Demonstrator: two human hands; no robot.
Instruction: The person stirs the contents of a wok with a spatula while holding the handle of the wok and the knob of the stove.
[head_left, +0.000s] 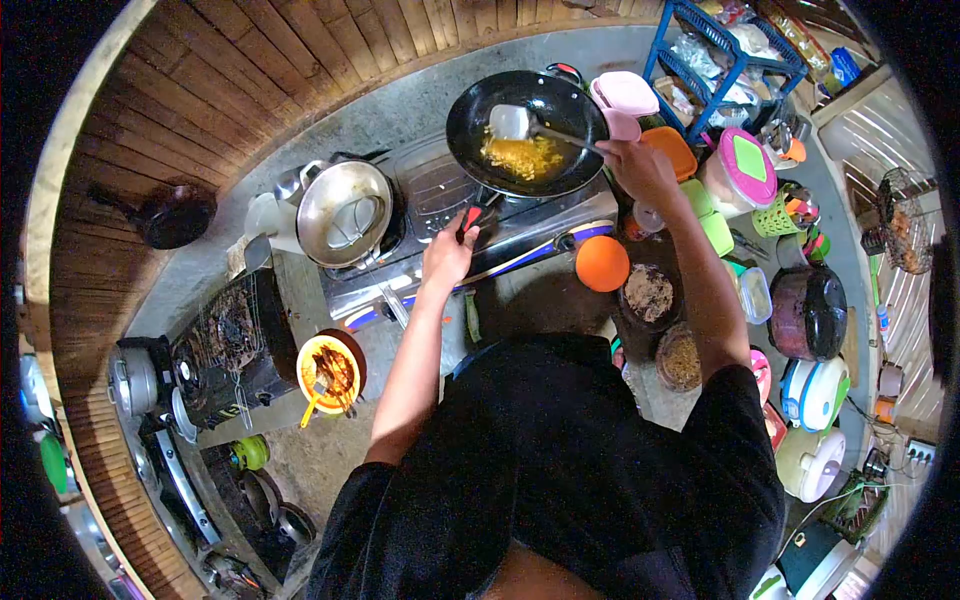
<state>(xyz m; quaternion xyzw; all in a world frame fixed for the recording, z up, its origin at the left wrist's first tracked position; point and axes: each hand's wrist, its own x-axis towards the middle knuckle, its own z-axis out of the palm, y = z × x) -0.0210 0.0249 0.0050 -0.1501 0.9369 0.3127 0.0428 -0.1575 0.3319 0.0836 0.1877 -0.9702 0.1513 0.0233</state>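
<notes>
A black wok stands on the right side of the gas stove, with chopped yellowish food in its middle. My left hand is closed around the wok's red and black handle, on the near side. With my right hand, above the wok's right rim, I grip a metal spatula; its blade rests in the wok beside the food. On the stove's left side sits a silver pan with a round metal piece inside.
An orange bowl is near the stove's front right. Left of my left forearm stands a bowl of reddish sauce with a yellow-handled utensil. Containers, a dark pot and a blue rack line the right side. A grill stands left.
</notes>
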